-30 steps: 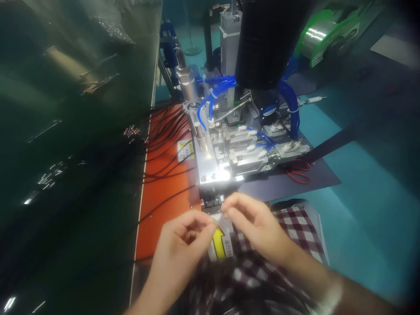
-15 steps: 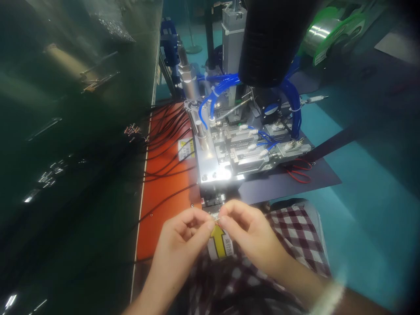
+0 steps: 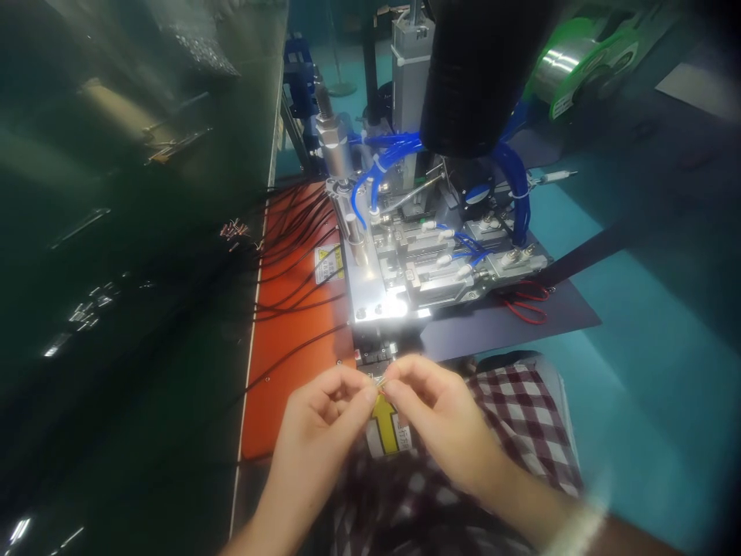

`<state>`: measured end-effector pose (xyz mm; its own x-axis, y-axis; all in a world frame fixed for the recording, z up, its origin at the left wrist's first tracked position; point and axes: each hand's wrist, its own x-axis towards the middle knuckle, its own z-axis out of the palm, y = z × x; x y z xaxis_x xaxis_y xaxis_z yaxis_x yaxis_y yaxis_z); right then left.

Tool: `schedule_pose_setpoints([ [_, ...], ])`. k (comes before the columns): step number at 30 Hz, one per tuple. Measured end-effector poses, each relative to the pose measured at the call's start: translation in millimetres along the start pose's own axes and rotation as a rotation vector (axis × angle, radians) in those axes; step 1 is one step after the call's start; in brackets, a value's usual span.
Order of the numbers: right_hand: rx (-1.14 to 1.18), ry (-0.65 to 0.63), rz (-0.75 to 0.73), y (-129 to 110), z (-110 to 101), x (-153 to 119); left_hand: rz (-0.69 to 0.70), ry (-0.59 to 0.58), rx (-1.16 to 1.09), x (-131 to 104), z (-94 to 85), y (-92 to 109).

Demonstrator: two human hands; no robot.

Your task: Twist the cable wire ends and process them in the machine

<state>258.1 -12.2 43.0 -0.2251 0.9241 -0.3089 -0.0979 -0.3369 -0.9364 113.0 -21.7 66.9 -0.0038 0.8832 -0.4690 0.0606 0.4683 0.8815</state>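
"Slim piece [image 3: 380, 382], pale and tiny: where exactly is it?"

"Between the fingertips of both hands, low in the middle of the view, just above the yellow arrow label [image 3: 387, 434]."

"How does each hand hold it?"

"The left hand [image 3: 324, 417] has thumb and forefinger pressed together on one end. The right hand [image 3: 448, 405] pinches the other end the same way. The fingertips nearly meet, and the piece is too small for me to make out its shape."

"And what lies right around them?"

"A small black block [image 3: 376, 357] sits just beyond the fingers, at the near edge of the metal machine [image 3: 370, 289]. Checked cloth [image 3: 521, 398] spreads below and to the right of the hands."

"What about the left side?"

"An orange plate [image 3: 289, 417], with black cables [image 3: 301, 355] running across it and a warning label [image 3: 329, 264] near the machine. Past its edge, copper-coloured bits [image 3: 233, 230] lie in a little heap on the dark green surface [image 3: 144, 401]."

"And farther off?"

"Blue tubes [image 3: 399, 147] arch over the machine behind a thick black cylinder [image 3: 463, 77]. A green-rimmed spool [image 3: 561, 66] is at the upper right, and a red wire loop [image 3: 529, 315] rests beside the machine."
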Motion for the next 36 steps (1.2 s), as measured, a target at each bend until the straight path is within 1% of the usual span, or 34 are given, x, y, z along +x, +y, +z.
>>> schedule_pose_setpoints([
  [4, -0.050, 0.007, 0.026, -2.2, -0.7, 1.0, 0.006, -0.038, 0.019, 0.0, -1.1, -3.0],
  [8, -0.113, -0.017, -0.024, -2.4, -0.7, 0.7, 0.017, -0.043, 0.007, 0.3, -0.8, -5.9],
  [10, -0.171, 0.007, -0.106, 0.4, 1.0, -0.4, 0.026, -0.034, -0.009, 0.3, 0.2, -6.1],
  [13, -0.279, 0.057, -0.296, 5.5, 3.4, -1.5, 0.039, -0.018, -0.030, 1.2, 1.8, -6.5],
  [14, -0.288, 0.068, -0.317, 6.5, 3.5, -1.4, 0.040, -0.013, -0.034, 1.9, 2.0, -6.9],
  [15, -0.275, 0.073, -0.295, 6.9, 3.1, -1.0, 0.038, -0.010, -0.038, 2.7, 2.0, -7.3],
  [18, -0.163, 0.059, -0.105, 3.5, -0.5, 1.3, 0.007, -0.024, -0.053, 5.2, 1.1, -8.0],
  [19, -0.136, 0.050, -0.069, 1.5, -2.0, 2.3, -0.001, -0.038, -0.054, 5.8, 0.6, -7.8],
  [21, -0.121, 0.035, -0.069, -2.4, -4.1, 3.9, 0.003, -0.065, -0.039, 6.3, -0.2, -6.8],
  [23, -0.138, 0.025, -0.107, -4.3, -4.3, 5.0, 0.026, -0.076, -0.005, 6.2, -0.6, -6.0],
  [26, -0.199, 0.022, -0.156, -3.1, -2.2, 5.2, 0.038, -0.072, 0.036, 5.6, -1.0, -6.2],
  [29, -0.251, 0.033, -0.181, -0.6, -0.5, 5.2, 0.034, -0.074, 0.030, 5.5, -2.0, -6.5],
  [34, -0.106, 0.056, -0.046, -2.8, -6.5, 10.1, -0.003, -0.068, 0.023, 9.9, -5.2, -0.1],
  [36, -0.107, 0.064, -0.040, -5.2, -10.1, 12.2, -0.011, -0.069, 0.052, 13.3, -5.7, 2.2],
])
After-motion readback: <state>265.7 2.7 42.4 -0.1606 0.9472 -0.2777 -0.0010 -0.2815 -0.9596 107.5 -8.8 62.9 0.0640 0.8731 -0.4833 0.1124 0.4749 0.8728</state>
